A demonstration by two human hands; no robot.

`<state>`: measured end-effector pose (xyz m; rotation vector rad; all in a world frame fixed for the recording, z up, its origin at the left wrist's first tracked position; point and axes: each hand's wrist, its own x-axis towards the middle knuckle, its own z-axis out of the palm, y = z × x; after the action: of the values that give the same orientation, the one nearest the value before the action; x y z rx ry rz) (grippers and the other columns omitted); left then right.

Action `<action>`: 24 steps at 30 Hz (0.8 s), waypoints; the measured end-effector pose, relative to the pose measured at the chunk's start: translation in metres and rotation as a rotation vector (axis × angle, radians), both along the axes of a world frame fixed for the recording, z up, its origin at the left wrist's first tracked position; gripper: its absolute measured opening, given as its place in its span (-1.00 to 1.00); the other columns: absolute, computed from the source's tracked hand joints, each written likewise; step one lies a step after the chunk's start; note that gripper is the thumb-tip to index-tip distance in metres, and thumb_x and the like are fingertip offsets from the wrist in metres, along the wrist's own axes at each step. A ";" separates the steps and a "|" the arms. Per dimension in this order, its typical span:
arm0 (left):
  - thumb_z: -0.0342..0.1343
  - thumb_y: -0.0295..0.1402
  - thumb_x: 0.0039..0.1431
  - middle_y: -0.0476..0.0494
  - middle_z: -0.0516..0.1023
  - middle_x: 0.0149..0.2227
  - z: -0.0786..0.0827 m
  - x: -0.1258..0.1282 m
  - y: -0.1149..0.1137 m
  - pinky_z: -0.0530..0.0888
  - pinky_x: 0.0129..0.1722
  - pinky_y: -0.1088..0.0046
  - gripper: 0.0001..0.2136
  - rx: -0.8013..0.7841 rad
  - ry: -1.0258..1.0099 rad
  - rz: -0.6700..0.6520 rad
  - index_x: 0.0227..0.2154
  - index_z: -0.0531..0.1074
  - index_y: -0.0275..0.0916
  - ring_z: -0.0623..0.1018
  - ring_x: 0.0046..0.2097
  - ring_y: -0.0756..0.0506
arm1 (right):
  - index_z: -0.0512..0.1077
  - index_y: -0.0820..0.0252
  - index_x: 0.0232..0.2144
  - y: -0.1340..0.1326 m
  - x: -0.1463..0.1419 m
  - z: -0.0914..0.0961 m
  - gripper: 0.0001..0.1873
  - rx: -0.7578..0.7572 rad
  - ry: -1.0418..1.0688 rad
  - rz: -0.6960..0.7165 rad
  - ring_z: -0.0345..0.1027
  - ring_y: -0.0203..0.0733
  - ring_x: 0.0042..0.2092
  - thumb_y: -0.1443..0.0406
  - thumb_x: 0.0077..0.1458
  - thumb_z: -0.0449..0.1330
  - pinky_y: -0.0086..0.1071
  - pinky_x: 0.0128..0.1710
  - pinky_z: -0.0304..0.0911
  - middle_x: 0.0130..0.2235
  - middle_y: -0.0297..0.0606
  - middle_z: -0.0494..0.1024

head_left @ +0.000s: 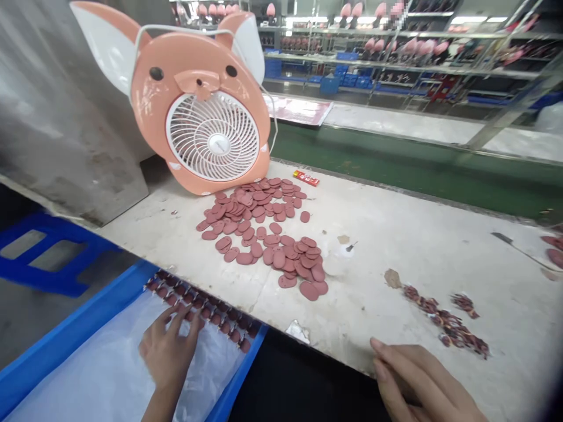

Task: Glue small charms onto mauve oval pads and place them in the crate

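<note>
My left hand [169,346] reaches into a blue crate [118,299]. Its fingers are apart, their tips touching rows of small reddish-brown pieces [215,319] lined up on clear plastic sheeting [109,357]; whether one is pinched there is hard to tell. Over the table's front edge, my right hand [422,381] has its fingers stretched out and slightly bent, with nothing visible in them. Beyond it lie bunches of small dark-red parts [457,328], some banded. Flat reddish-brown oval pieces [264,228] with tiny holes are heaped mid-table.
A pink pig-shaped fan [211,117] stands behind the heap, beside a grey metal box [65,117]. A small red packet [307,178] lies nearby. Past the table [352,217] runs a green belt [373,161]. A blue plastic stool [48,252] is at left.
</note>
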<state>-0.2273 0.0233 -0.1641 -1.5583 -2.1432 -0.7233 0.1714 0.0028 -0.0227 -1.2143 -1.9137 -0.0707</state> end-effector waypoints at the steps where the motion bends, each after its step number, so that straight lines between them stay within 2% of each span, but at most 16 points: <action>1: 0.19 -0.28 0.15 -0.29 0.55 -0.11 0.010 0.005 0.001 0.41 -0.15 0.08 -0.84 0.065 -0.010 -0.024 -0.23 0.53 -0.18 0.53 -0.16 -0.31 | 0.45 0.13 -0.03 0.003 -0.001 0.005 -0.67 -0.064 0.057 -0.066 0.46 -0.14 -0.33 0.46 0.16 0.19 -0.29 -0.34 0.38 -0.30 -0.24 0.55; 4: 0.27 -0.33 0.07 -0.24 0.53 -0.11 0.050 0.036 0.009 0.43 -0.09 0.13 -0.76 0.234 -0.047 -0.134 -0.17 0.50 -0.14 0.54 -0.13 -0.27 | 0.24 0.03 0.19 0.023 -0.007 0.022 -0.46 -0.351 0.162 -0.219 0.46 -0.02 -0.17 0.18 0.19 0.20 -0.14 -0.21 0.42 -0.06 -0.16 0.50; 6: 0.30 -0.35 0.04 -0.19 0.54 -0.11 0.084 0.070 0.021 0.43 -0.08 0.11 -0.75 0.328 -0.103 -0.301 -0.17 0.50 -0.09 0.54 -0.12 -0.27 | 0.05 0.00 0.29 0.043 -0.014 0.029 -0.30 -0.576 0.218 -0.200 0.38 0.10 0.04 0.08 0.18 0.18 0.02 -0.05 0.36 0.15 -0.10 0.37; 8: 0.23 -0.32 0.12 -0.20 0.51 -0.07 0.119 0.108 0.038 0.37 -0.03 0.03 -0.77 0.235 -0.164 -0.480 -0.13 0.49 -0.06 0.52 -0.07 -0.29 | -0.05 0.02 0.33 0.063 -0.024 0.031 -0.20 -0.656 0.234 -0.152 0.24 0.14 0.17 0.06 0.16 0.19 0.10 0.09 0.24 0.23 -0.08 0.28; 9: 0.19 -0.28 0.16 -0.22 0.50 -0.02 0.133 0.126 0.047 0.32 0.03 -0.02 -0.78 0.165 -0.176 -0.517 -0.11 0.50 -0.05 0.49 -0.02 -0.30 | -0.05 0.05 0.33 0.072 -0.029 0.030 -0.19 -0.664 0.239 -0.132 0.19 0.14 0.21 0.06 0.16 0.19 0.10 0.14 0.19 0.23 -0.06 0.28; 11: 0.21 -0.13 0.13 -0.22 0.51 0.01 0.155 0.153 0.065 0.30 0.01 -0.01 -0.69 0.012 -0.140 -0.611 -0.07 0.51 -0.04 0.46 0.01 -0.33 | 0.08 0.11 0.28 0.084 -0.037 0.028 -0.31 -0.654 0.262 -0.116 0.17 0.15 0.21 0.07 0.19 0.16 0.11 0.16 0.13 0.19 -0.04 0.32; 13: 0.24 -0.13 0.11 -0.16 0.57 -0.03 0.164 0.168 0.077 0.27 0.01 0.02 -0.72 -0.072 -0.103 -0.686 -0.13 0.54 -0.04 0.47 -0.01 -0.30 | 0.24 0.15 0.14 0.088 -0.040 0.027 -0.49 -0.650 0.312 -0.116 0.23 0.18 0.15 0.08 0.21 0.11 0.13 0.12 0.14 0.10 -0.02 0.40; 15: 0.23 -0.22 0.15 -0.08 0.63 -0.11 0.164 0.173 0.083 0.24 0.02 0.06 -0.85 -0.078 -0.084 -0.718 -0.22 0.57 -0.04 0.51 -0.06 -0.24 | 0.29 0.15 0.00 0.084 -0.037 0.028 -0.60 -0.656 0.391 -0.106 0.33 0.17 0.05 0.06 0.22 0.10 0.09 0.04 0.21 -0.01 -0.05 0.47; 17: 0.19 -0.29 0.20 -0.02 0.66 -0.19 0.160 0.172 0.084 0.22 0.02 0.09 -0.91 -0.051 -0.080 -0.719 -0.28 0.58 -0.05 0.53 -0.12 -0.19 | 0.25 0.12 -0.03 0.074 -0.031 0.031 -0.64 -0.656 0.503 -0.082 0.40 0.09 -0.04 0.05 0.24 0.06 -0.02 -0.04 0.29 -0.08 -0.10 0.51; 20: 0.17 -0.30 0.22 -0.01 0.68 -0.23 0.155 0.169 0.084 0.23 -0.02 0.12 -0.90 -0.032 -0.085 -0.720 -0.31 0.58 -0.07 0.54 -0.16 -0.17 | 0.24 0.10 -0.09 0.057 -0.021 0.032 -0.69 -0.631 0.678 -0.049 0.42 -0.02 -0.11 0.04 0.27 -0.03 -0.17 -0.10 0.36 -0.15 -0.17 0.50; 24: 0.21 -0.23 0.18 -0.08 0.67 -0.12 0.154 0.169 0.084 0.25 -0.02 0.11 -0.81 -0.067 -0.094 -0.721 -0.17 0.56 -0.12 0.52 -0.08 -0.22 | 0.26 0.11 -0.10 0.042 -0.012 0.021 -0.64 -0.619 0.823 -0.016 0.43 -0.08 -0.24 0.00 0.24 -0.03 -0.24 -0.26 0.44 -0.25 -0.23 0.43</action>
<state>-0.0588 0.1071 -0.0098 -2.4037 -1.6434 -0.9535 0.1589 0.0444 -0.0021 -1.3498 -1.2042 0.9324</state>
